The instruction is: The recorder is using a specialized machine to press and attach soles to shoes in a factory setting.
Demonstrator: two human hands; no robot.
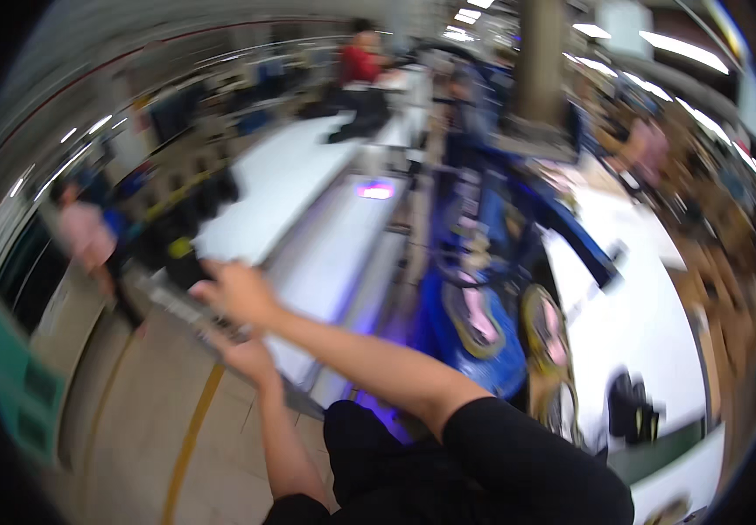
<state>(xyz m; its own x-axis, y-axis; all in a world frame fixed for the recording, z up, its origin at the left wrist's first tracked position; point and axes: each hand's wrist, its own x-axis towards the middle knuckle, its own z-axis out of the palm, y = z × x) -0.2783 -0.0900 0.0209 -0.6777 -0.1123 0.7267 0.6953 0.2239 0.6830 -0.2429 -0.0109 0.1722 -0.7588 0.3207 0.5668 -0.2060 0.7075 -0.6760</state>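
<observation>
Both my hands reach to the left, over the near left end of a long white bench (281, 227), and the picture is smeared by motion. My right hand (242, 296) is stretched across above my left hand (251, 357), with a dark row of shoe-like shapes (189, 206) just beyond it. My left hand lies lower, by the grey edge of the bench (172, 302). A small greyish patch shows between the hands; I cannot make out what it is or whether either hand holds it. The fingers are too blurred to read.
On my right, a shoe with a pink inside (478, 319) rests on a blue machine (505, 367); another shoe (544, 328) stands beside it. Black shoes (632, 407) sit on a white table (649, 306). People stand at the left (89, 232) and far back (360, 61).
</observation>
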